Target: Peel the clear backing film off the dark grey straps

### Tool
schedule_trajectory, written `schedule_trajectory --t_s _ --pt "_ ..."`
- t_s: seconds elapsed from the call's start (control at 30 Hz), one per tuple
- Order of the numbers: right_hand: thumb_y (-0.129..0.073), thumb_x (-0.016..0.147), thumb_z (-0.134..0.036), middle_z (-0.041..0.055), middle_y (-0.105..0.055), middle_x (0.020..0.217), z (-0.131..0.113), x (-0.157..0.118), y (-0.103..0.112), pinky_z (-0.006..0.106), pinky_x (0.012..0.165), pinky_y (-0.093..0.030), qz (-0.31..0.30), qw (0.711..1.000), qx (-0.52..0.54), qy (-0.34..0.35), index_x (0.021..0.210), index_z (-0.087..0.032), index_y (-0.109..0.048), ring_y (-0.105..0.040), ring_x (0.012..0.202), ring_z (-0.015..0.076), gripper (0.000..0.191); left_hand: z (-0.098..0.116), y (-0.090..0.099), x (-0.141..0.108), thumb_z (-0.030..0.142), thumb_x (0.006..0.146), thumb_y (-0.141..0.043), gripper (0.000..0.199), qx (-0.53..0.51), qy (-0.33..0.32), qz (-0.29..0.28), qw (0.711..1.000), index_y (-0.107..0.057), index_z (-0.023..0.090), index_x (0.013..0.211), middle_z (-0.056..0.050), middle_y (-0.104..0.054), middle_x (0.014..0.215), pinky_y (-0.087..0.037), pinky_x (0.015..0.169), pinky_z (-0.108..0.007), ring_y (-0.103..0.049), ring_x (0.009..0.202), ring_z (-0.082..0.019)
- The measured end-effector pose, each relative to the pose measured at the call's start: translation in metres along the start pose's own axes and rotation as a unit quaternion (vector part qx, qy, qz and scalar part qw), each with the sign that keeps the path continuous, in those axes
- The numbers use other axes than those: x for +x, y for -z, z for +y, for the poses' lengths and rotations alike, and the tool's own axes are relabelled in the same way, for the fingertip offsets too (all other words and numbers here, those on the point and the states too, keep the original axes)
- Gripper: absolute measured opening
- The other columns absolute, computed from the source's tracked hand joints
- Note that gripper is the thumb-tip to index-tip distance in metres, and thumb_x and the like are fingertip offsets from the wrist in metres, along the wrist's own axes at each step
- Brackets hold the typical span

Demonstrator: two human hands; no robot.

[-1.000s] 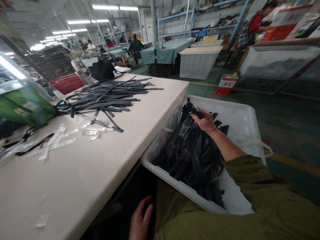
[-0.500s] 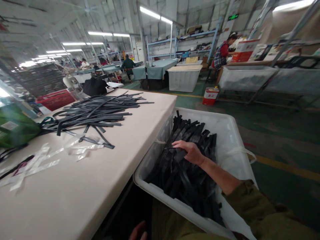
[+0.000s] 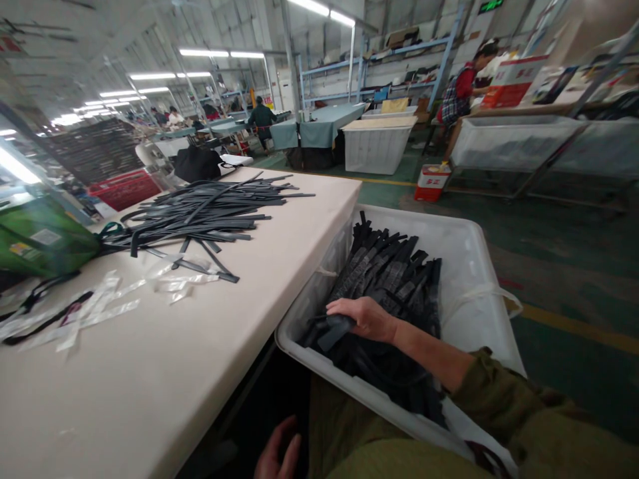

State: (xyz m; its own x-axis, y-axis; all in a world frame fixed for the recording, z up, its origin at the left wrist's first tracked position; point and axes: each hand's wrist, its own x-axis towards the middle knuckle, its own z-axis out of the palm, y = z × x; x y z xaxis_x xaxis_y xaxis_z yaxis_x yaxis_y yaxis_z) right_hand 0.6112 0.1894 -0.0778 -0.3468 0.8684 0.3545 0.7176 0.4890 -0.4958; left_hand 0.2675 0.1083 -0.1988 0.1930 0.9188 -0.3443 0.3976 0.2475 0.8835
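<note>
While inside the white bin [image 3: 466, 276], right hand [image 3: 368, 319] around dark strips [image 3: 392, 269].

Strips [image 3: 200, 209] lie heaped on the desk [image 3: 200, 346], a bag [image 3: 42, 236] left of them; right of the desk, a bin [image 3: 476, 286] holds more strips.

Left hand [image 3: 277, 456] cropped at bottom; green bag [image 3: 47, 236] cropped at left.

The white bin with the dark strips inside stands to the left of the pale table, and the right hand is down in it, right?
Not quite: the head view shows the white bin to the right of the pale table. The dark strips are inside, and the right hand is down in it.
</note>
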Motion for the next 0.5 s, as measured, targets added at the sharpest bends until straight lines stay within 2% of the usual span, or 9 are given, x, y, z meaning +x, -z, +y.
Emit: schedule_trajectory --t_s 0.1,0.13,0.17,0.2,0.27,0.3,0.37,0.43,0.5 --pt "-0.056 0.094 -0.038 0.0086 -0.076 0.092 -0.014 -0.008 0.060 0.030 0.069 -0.056 0.056 0.997 0.010 -0.060 0.103 -0.016 -0.069 -0.072 0.081 0.0229 0.027 0.004 0.006 -0.002 0.056 0.076 -0.061 0.051 -0.001 0.004 -0.013 1.000 -0.071 0.019 0.109 -0.011 -0.073 0.119 -0.045 0.108 -0.041 -0.063 0.119 -0.032" --pt "-0.055 0.095 -0.041 0.0073 -0.074 0.082 -0.022 -0.013 0.084 0.028 0.059 -0.053 0.074 0.993 0.017 -0.089 0.095 -0.016 -0.069 -0.069 0.068 0.0204 0.028 0.006 0.007 -0.003 0.056 0.076 -0.062 0.051 -0.001 0.008 -0.023 1.000 -0.071 0.018 0.110 -0.012 -0.073 0.120 -0.045 0.108 -0.042 -0.063 0.120 -0.031" --pt "-0.057 0.094 -0.044 0.0063 -0.073 0.078 -0.032 -0.018 0.108 0.026 0.049 -0.049 0.079 0.984 0.064 -0.149 0.091 -0.018 -0.070 -0.064 0.057 0.0171 0.030 0.007 0.008 -0.003 0.055 0.076 -0.063 0.051 -0.004 0.011 -0.032 0.999 -0.071 0.018 0.110 -0.012 -0.073 0.120 -0.045 0.108 -0.042 -0.063 0.120 -0.031" --pt "-0.059 0.092 -0.049 0.0065 -0.074 0.080 -0.043 -0.023 0.129 0.024 0.040 -0.043 0.092 0.969 0.120 -0.194 0.095 -0.019 -0.070 -0.059 0.048 0.0139 0.032 0.009 0.008 -0.003 0.055 0.075 -0.064 0.051 -0.009 0.013 -0.038 0.999 -0.071 0.018 0.110 -0.011 -0.073 0.120 -0.045 0.108 -0.042 -0.063 0.120 -0.031" --pt "-0.059 0.090 -0.057 0.0068 -0.074 0.079 -0.069 -0.030 0.157 0.023 0.034 -0.037 0.107 0.943 0.216 -0.228 0.112 -0.023 -0.068 -0.048 0.036 0.0091 0.042 0.015 0.006 -0.002 0.057 0.074 -0.066 0.051 -0.032 0.012 -0.028 0.999 -0.073 0.019 0.108 -0.011 -0.074 0.118 -0.046 0.107 -0.043 -0.063 0.119 -0.032" --pt "-0.059 0.088 -0.061 0.0071 -0.073 0.076 -0.083 -0.030 0.160 0.022 0.031 -0.032 0.086 0.932 0.262 -0.237 0.113 -0.023 -0.067 -0.048 0.035 0.0089 0.046 0.020 0.004 -0.001 0.058 0.074 -0.067 0.051 -0.052 0.009 -0.016 0.998 -0.074 0.019 0.106 -0.010 -0.074 0.115 -0.046 0.106 -0.043 -0.064 0.117 -0.032" --pt "-0.058 0.085 -0.068 0.0071 -0.072 0.070 -0.106 -0.022 0.144 0.020 0.030 -0.028 -0.001 0.905 0.349 -0.241 0.106 -0.022 -0.069 -0.049 0.037 0.0096 0.052 0.037 0.002 -0.002 0.062 0.072 -0.069 0.053 -0.105 0.005 0.009 0.994 -0.075 0.018 0.102 -0.011 -0.076 0.110 -0.049 0.103 -0.044 -0.066 0.111 -0.033" --pt "-0.059 0.083 -0.068 0.0068 -0.072 0.068 -0.122 -0.005 0.105 0.019 0.031 -0.029 -0.116 0.873 0.409 -0.237 0.091 -0.018 -0.069 -0.048 0.038 0.0090 0.051 0.061 0.004 -0.007 0.064 0.072 -0.070 0.056 -0.166 -0.005 0.023 0.986 -0.074 0.018 0.104 -0.012 -0.076 0.108 -0.052 0.098 -0.042 -0.068 0.105 -0.031" --pt "-0.061 0.083 -0.065 0.0059 -0.070 0.068 -0.132 0.014 0.055 0.019 0.034 -0.032 -0.194 0.858 0.417 -0.228 0.079 -0.016 -0.067 -0.044 0.039 0.0075 0.050 0.091 0.011 -0.015 0.062 0.076 -0.068 0.055 -0.214 -0.030 0.028 0.976 -0.072 0.018 0.109 -0.011 -0.075 0.110 -0.053 0.094 -0.038 -0.069 0.101 -0.028"
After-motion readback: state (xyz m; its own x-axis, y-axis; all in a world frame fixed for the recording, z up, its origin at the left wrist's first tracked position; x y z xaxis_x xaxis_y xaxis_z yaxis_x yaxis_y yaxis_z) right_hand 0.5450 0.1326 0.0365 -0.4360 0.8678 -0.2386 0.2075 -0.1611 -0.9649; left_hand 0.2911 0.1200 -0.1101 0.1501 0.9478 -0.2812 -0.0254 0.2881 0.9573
